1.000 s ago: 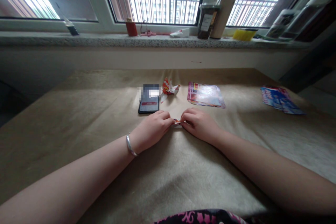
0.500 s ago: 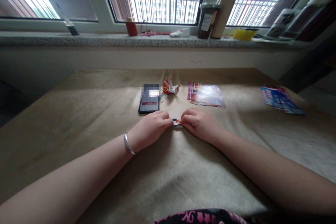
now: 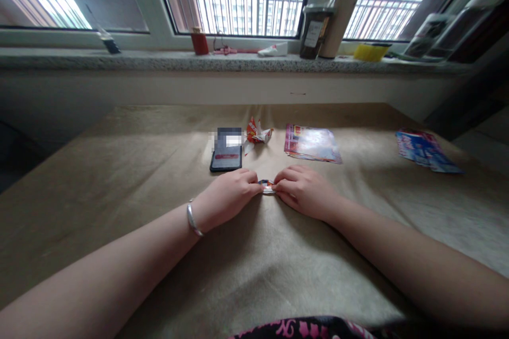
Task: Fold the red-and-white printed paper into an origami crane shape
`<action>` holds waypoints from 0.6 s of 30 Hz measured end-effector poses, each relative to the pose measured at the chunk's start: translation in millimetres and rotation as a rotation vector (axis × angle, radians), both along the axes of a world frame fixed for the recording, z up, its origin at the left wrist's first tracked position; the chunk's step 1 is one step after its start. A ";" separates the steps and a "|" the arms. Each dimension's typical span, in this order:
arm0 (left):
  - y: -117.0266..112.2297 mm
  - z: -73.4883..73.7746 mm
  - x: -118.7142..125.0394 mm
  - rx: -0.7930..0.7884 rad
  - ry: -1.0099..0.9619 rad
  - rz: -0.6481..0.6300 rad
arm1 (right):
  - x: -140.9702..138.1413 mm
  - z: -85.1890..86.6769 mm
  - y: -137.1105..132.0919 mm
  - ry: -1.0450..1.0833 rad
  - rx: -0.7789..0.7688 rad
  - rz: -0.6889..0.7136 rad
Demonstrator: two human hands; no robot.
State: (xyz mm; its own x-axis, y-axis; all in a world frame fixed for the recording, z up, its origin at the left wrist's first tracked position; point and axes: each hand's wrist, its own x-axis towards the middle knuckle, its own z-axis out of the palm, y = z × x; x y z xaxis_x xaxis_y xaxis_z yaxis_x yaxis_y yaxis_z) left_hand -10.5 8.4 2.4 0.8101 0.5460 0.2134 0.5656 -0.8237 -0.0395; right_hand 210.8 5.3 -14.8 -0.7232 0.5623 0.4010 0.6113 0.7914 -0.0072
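Note:
Between my two hands, just above or on the tan table cover, is a small folded piece of printed paper (image 3: 268, 187), white with dark blue and orange parts. My left hand (image 3: 234, 190), below a silver bracelet on the wrist, pinches its left end. The right end is pinched by the fingers of my right hand (image 3: 304, 190). Much of the paper is covered by the fingertips. Just beyond my left hand lies a phone (image 3: 226, 158). A folded orange and white paper shape (image 3: 258, 133) sits behind the paper.
A stack of glossy leaflets (image 3: 312, 143) lies beyond my right hand, and blue leaflets (image 3: 425, 151) lie at the far right. On the stone windowsill (image 3: 159, 62) stand a red container (image 3: 199, 42), a dark lidded jar (image 3: 314, 32) and a yellow item (image 3: 370, 52).
The gap between my fingertips has widened slightly, and the folded paper shows more of its white lower edge and has opened a little. The other objects have stayed in place.

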 end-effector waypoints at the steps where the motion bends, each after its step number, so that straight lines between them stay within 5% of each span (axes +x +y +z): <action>1: 0.0 -0.4 -0.2 -0.003 0.000 0.000 | 0.3 0.5 -0.2 -0.012 0.003 -0.002; 12: -1.5 -1.5 4.4 0.000 -0.012 0.032 | -5.5 7.8 -6.8 -0.128 0.037 -0.069; 18: -0.4 -8.1 5.9 -0.055 -0.110 0.041 | -7.4 2.3 -4.4 -0.006 -0.001 -0.134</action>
State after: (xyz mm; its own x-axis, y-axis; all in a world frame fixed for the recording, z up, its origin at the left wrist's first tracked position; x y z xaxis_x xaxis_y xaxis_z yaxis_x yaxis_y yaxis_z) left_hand -4.6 8.0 -5.6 0.7602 0.5914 0.2689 0.5971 -0.7992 0.0695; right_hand 203.4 0.8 -12.5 -0.6438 0.6544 0.3965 0.7116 0.7025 -0.0039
